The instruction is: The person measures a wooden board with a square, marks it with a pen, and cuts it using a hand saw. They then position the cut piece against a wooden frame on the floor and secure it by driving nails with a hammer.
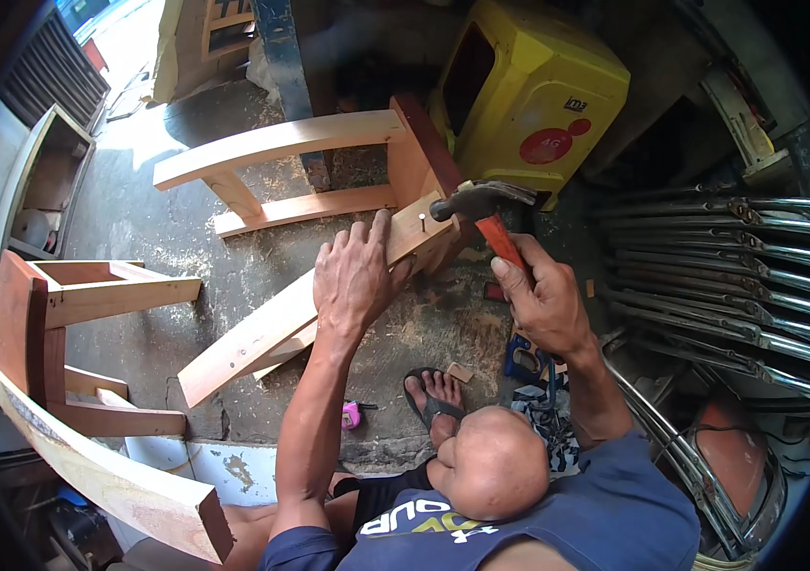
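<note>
My right hand (553,303) grips a claw hammer (497,238) by its orange-red handle. The dark metal head hangs just beside a nail (422,223), which stands up from the far end of a pale wooden board (253,338). Across that board lies my left hand (353,281), holding it with the fingers over its far side, a short way from the nail. The board slants from near left to far right. Beneath it more wood shows, partly hidden by the board and my hand.
Wooden frames stand beyond (281,138) and at left (19,324), with a curved board (105,462) in front. A yellow cabinet (538,86) is at the back. Folded metal chairs (729,285) line the right. A pink tape measure (353,415) and blue-handled saw (524,360) lie on the floor.
</note>
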`<state>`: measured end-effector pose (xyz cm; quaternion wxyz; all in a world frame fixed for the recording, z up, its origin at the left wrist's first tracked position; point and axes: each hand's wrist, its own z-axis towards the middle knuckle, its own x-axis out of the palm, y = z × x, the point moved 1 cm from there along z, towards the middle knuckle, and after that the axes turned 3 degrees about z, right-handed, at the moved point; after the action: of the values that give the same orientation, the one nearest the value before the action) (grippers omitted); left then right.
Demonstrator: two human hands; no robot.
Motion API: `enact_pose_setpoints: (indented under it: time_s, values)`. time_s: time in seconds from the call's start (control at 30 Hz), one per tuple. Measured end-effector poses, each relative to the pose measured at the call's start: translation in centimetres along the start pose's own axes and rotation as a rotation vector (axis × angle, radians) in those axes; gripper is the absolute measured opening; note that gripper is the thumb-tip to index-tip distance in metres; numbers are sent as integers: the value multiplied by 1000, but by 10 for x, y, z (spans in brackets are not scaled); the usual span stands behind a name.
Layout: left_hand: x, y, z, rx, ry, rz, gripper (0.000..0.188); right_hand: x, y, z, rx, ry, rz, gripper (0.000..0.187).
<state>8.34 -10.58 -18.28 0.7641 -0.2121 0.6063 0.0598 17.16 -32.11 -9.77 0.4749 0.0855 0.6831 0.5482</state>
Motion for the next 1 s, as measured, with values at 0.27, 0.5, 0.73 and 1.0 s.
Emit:
enact_pose_setpoints:
  time_s: [0.27, 0.5, 0.73, 1.0]
  values:
    - [0, 1, -1, -2, 16, -14, 70, -3, 12, 0, 25, 18, -46, 32]
    - [0, 4, 6, 65, -5, -58, 78, -3, 16, 0, -8, 8, -113, 34]
    - [-3, 13, 11, -76, 219, -104, 72, -7, 53, 0, 81, 96, 127, 40]
    - [-31, 23, 21, -114, 428, -147, 55, -12, 50, 18, -265, 12, -282, 42]
